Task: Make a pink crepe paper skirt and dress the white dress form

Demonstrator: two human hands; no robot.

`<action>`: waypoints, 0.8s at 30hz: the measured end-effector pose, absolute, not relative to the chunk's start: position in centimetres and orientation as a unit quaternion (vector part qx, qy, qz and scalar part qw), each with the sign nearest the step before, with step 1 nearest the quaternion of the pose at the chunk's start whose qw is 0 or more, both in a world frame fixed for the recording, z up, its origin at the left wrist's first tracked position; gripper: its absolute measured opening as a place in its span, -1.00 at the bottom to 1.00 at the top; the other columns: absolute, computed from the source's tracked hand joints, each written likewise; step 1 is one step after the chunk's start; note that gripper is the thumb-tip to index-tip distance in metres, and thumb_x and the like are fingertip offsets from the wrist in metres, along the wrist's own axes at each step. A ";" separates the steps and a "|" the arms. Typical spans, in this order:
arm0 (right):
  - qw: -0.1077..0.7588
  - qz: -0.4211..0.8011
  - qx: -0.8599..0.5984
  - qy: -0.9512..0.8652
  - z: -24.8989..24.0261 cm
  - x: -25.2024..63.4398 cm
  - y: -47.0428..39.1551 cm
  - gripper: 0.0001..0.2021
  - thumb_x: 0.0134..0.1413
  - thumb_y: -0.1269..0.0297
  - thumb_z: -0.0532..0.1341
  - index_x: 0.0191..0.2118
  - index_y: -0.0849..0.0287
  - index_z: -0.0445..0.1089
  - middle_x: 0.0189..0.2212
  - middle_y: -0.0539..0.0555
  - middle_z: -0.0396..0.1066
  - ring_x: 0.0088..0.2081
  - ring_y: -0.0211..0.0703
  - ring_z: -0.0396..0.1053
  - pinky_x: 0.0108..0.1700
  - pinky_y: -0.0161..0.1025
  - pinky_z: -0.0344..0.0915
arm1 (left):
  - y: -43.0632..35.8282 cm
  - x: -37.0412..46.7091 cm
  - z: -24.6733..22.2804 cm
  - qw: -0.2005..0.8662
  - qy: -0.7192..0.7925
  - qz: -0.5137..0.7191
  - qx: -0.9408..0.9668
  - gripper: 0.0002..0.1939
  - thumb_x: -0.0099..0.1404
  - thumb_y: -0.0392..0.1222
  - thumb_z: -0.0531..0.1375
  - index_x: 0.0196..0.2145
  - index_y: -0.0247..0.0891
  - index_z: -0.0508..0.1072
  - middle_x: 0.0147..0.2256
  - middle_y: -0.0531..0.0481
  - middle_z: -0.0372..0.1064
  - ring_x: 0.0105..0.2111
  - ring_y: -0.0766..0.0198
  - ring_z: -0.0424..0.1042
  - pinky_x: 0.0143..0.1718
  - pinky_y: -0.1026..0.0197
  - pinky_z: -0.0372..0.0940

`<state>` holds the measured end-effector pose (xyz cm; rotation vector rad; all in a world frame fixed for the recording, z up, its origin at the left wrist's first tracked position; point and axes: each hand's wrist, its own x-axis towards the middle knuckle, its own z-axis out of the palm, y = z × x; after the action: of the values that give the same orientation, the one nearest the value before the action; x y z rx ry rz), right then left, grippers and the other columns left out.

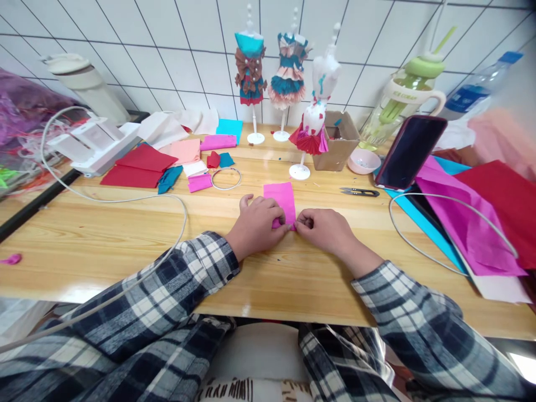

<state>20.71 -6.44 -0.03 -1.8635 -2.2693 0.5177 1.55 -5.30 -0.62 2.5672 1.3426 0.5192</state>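
A small magenta paper piece (pixel 280 195) lies on the wooden table between my hands. My left hand (pixel 260 224) rests over its lower left part, thumb and fingers pinched on the near edge. At the near right corner, my right hand (pixel 324 229) has its fingers curled in and its fingertips pinching the same paper. The two sets of fingertips are almost touching. Beyond the paper stand three small dress-form mannequins; the nearest (pixel 312 125) wears a red and magenta pleated skirt.
Folded red paper (pixel 140 166) and a metal ring (pixel 226 178) lie at left. Black thread snips (pixel 359 192), a pink bowl (pixel 364 161), a leaning phone (pixel 410 152) and magenta sheets (pixel 469 215) are at right. A white cable (pixel 184 215) crosses my left sleeve.
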 end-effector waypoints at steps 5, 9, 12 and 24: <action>0.079 0.163 -0.628 -0.757 0.0 20.6 -6.4 -0.81 0.11 0.12 0.16 -0.40 0.04 0.46 -0.44 -0.05 0.50 -0.45 -0.24 0.33 -0.48 -0.28 -0.02 | -5.1 1.7 -1.0 0.101 0.460 0.169 0.866 -0.88 0.20 -0.12 0.21 -0.37 -0.20 0.47 -0.27 -0.02 0.39 -0.21 0.12 0.31 -0.05 -0.08 0.04; 0.076 0.168 -0.635 -0.750 0.1 20.6 -6.5 -0.80 0.12 0.07 0.16 -0.40 0.02 0.44 -0.45 -0.06 0.49 -0.45 -0.22 0.33 -0.48 -0.28 -0.02 | -5.0 1.6 -1.1 0.097 0.472 0.175 0.859 -0.84 0.18 -0.10 0.24 -0.30 -0.19 0.43 -0.23 -0.03 0.37 -0.17 0.09 0.29 -0.12 -0.01 0.08; 0.079 0.171 -0.644 -0.742 -0.1 20.5 -6.5 -0.80 0.08 0.03 0.20 -0.36 0.02 0.40 -0.47 -0.07 0.48 -0.45 -0.20 0.34 -0.47 -0.29 -0.02 | -5.1 1.6 -1.1 0.099 0.476 0.177 0.856 -0.81 0.19 -0.06 0.24 -0.29 -0.19 0.40 -0.21 -0.03 0.36 -0.16 0.08 0.27 -0.13 -0.01 0.09; 0.181 0.258 -0.588 -0.745 -0.8 21.7 -6.5 -0.81 0.09 0.13 0.24 -0.20 0.05 0.34 -0.45 -0.09 0.41 -0.46 -0.25 0.31 -0.42 -0.32 0.10 | -4.9 1.1 -1.4 0.135 0.484 0.181 0.846 -0.76 0.16 -0.04 0.28 -0.26 -0.16 0.39 -0.17 -0.02 0.36 -0.13 0.07 0.26 -0.12 0.00 0.11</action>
<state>21.71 -6.49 -0.78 -1.6613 -2.1042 0.7293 1.06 -4.86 -1.43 2.4505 1.4027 0.5240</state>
